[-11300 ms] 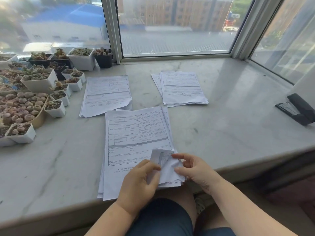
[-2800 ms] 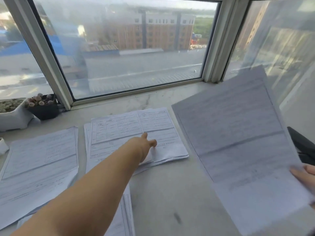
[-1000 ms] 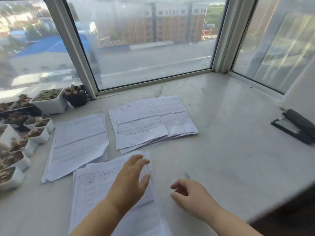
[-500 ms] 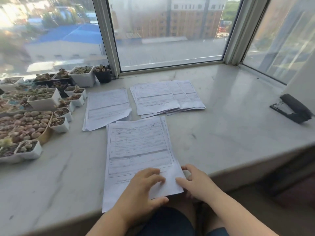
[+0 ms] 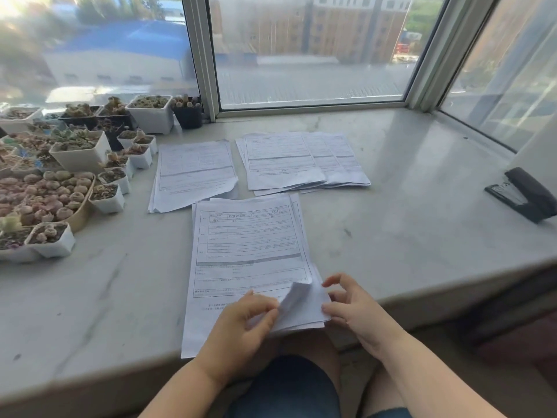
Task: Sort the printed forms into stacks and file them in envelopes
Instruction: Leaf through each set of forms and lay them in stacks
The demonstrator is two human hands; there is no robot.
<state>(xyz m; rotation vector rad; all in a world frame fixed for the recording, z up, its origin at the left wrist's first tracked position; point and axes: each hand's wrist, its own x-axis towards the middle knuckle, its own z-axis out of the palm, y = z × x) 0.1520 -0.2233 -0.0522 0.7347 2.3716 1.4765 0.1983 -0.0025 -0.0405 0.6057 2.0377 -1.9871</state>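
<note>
Three piles of printed forms lie on the marble sill [image 5: 407, 206]. The nearest pile [image 5: 247, 248] hangs over the front edge. My left hand [image 5: 244, 324] pinches the lower right corner of its top sheet and curls it upward. My right hand [image 5: 349, 309] sits at the pile's right edge, thumb touching the sheets underneath, fingers loosely bent. A second pile [image 5: 194, 173] lies behind to the left. A fanned third pile [image 5: 301, 161] lies behind to the right. No envelope is in view.
Several small white pots of succulents [image 5: 78, 152] crowd the left side of the sill. A black stapler [image 5: 524, 194] rests at the right edge. Window frames [image 5: 202, 55] close off the back. My knees are under the sill's front edge.
Half a second ago both hands lay on the near pile's lower edge. Now my left hand has lifted the top sheet's corner. The view tilted down slightly.
</note>
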